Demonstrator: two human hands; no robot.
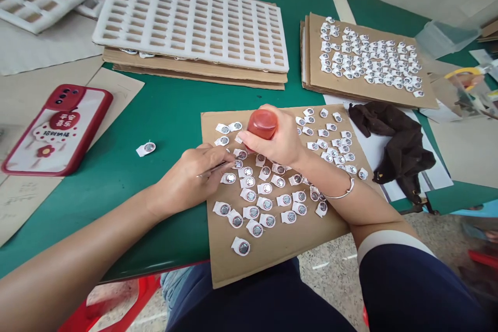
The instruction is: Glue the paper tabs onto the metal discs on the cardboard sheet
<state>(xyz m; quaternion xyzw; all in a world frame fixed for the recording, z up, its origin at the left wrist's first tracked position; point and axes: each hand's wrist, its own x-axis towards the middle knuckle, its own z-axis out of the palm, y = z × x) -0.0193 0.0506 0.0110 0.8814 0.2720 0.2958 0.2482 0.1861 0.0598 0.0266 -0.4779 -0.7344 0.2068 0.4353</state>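
Note:
My left hand (194,174) pinches thin metal tweezers (212,169), whose tip reaches one of the small round parts on white tabs. Fingers of my right hand (278,140) wrap round a red bottle (262,123), held tilted over the same spot; its lower end is hidden by the hand. Both hands are close together above a brown cardboard sheet (272,254) that bears several of these parts, such as one part (241,247) near its front edge. Another part (147,148) lies on the green table, left of the sheet.
White slotted trays (190,15) rest on cardboard at the back. A second cardboard stack (315,80) with more parts stands at the back right. Dark cloth (397,140) lies to the right, and a red-edged phone (58,129) at the left. Clear plastic box (445,39) at far right.

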